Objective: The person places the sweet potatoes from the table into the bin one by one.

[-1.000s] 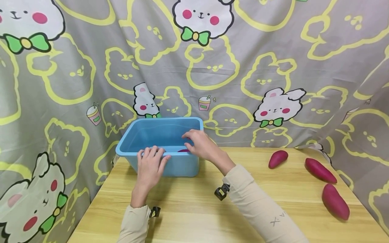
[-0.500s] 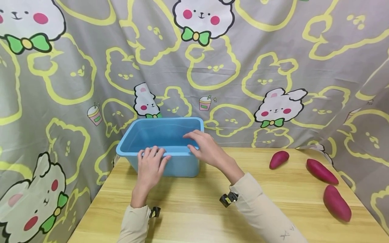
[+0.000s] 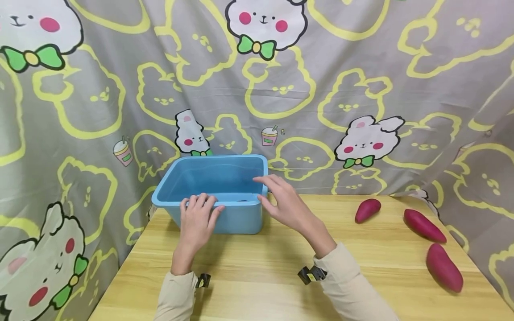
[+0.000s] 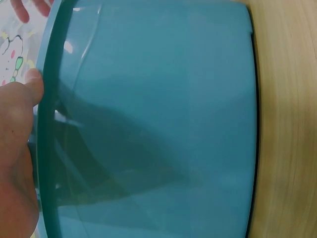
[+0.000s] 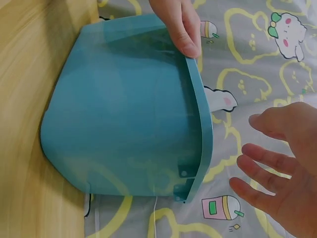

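Observation:
A light blue plastic bin (image 3: 237, 218) stands on the table at centre left. My left hand (image 3: 196, 220) holds the bin's near rim, fingers over the edge; in the left wrist view its thumb (image 4: 33, 87) lies against the rim. My right hand (image 3: 287, 203) hovers by the bin's right end with fingers spread and nothing in them. In the right wrist view, that right hand (image 5: 282, 173) stands apart from the rim. Only a small dark sliver shows over the bin's near edge; the rest of the bin's floor is hidden.
On the right side of the wooden table (image 3: 257, 276) lie three purple-red sweet potatoes: one farther back (image 3: 367, 210), one in the middle (image 3: 424, 225) and one nearer (image 3: 444, 268). A patterned grey curtain (image 3: 297, 102) hangs behind the bin and along both sides.
The right hand has drawn back out of the bin, rightward and toward me. The purple-red thing seen beneath it earlier has dropped mostly from sight behind the near rim. The left hand stays put.

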Demonstrator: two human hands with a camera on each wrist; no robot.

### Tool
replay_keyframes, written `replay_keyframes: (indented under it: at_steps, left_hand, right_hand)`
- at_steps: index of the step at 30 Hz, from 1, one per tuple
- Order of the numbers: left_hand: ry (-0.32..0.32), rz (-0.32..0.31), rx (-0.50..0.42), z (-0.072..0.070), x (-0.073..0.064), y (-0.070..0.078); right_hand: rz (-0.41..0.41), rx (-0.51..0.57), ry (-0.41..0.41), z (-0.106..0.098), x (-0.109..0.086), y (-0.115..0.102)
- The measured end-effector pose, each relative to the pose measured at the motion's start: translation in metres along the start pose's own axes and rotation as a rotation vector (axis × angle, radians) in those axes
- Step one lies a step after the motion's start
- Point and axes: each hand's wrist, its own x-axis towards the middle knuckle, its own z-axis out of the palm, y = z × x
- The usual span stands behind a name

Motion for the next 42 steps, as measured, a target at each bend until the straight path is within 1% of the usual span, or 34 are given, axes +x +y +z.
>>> replay_keyframes:
  at_steps: [6, 12, 22, 31, 38, 42]
  left_hand:
    - [0.016, -0.011, 0.005, -0.001, 0.000, -0.001]
    - [0.001, 0.004, 0.009, 0.004, 0.001, -0.001]
    - [0.000, 0.011, 0.003, 0.004, 0.001, 0.001]
    - [0.011, 0.010, 0.006, 0.004, 0.000, -0.001]
    - [0.001, 0.011, 0.014, 0.003, 0.000, 0.000]
    - [-0.002, 0.010, 0.010, 0.004, 0.000, 0.000]
  right_hand:
    - [-0.016, 0.015, 0.027, -0.004, -0.010, 0.002]
    - [0.038, -0.007, 0.034, -0.011, -0.028, 0.005]
    - [0.077, -0.040, 0.054, -0.020, -0.051, 0.010]
    - [0.067, -0.062, 0.081, -0.026, -0.065, 0.016]
    - [0.097, -0.064, 0.096, -0.036, -0.079, 0.019]
    - [0.118, -0.067, 0.117, -0.042, -0.089, 0.024]
